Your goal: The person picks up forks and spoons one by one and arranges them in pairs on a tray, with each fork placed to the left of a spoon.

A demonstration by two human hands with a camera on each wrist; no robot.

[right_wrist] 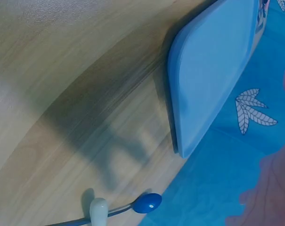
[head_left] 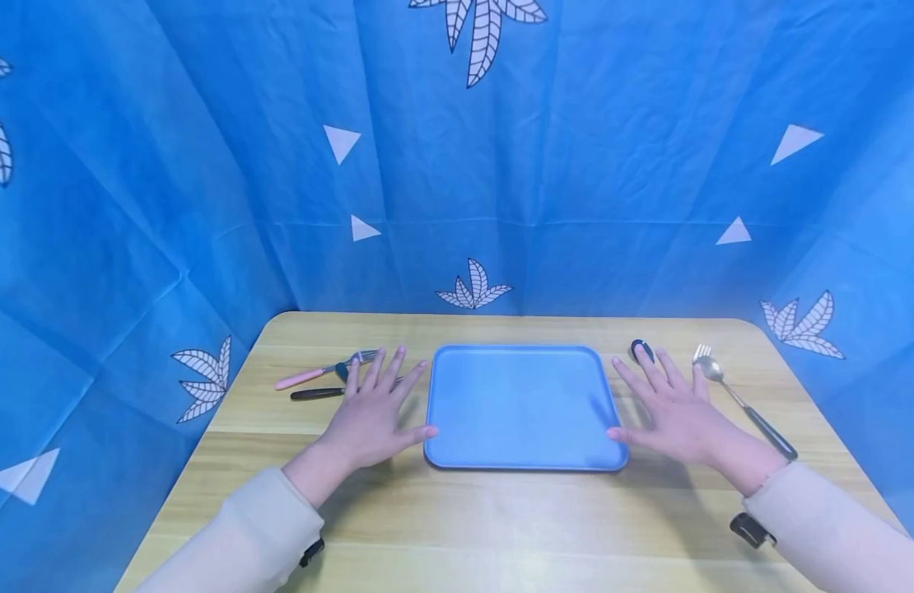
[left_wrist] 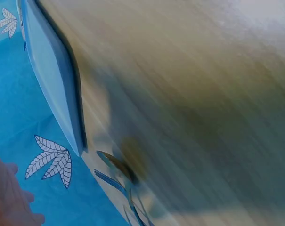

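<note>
A blue rectangular tray [head_left: 527,408] lies on the table between my hands. My left hand [head_left: 371,416] is spread above the tray's left side, its fingers over the left cutlery. My right hand [head_left: 679,416] is spread likewise at the tray's right side, with a dark spoon [head_left: 641,351] just beyond its fingertips. Neither hand holds anything. By the left fingers lie a pink-handled fork [head_left: 303,379] and a black-handled utensil [head_left: 316,394], whose far end is hidden. To the right of the right hand is a metal spoon [head_left: 712,369] with a dark handle.
Fork tines [head_left: 702,352] show behind the metal spoon; the fork's handle is hidden. A dark green piece [head_left: 342,371] lies among the left cutlery. Blue patterned cloth [head_left: 531,165] hangs around the wooden table [head_left: 501,527] at the back and sides.
</note>
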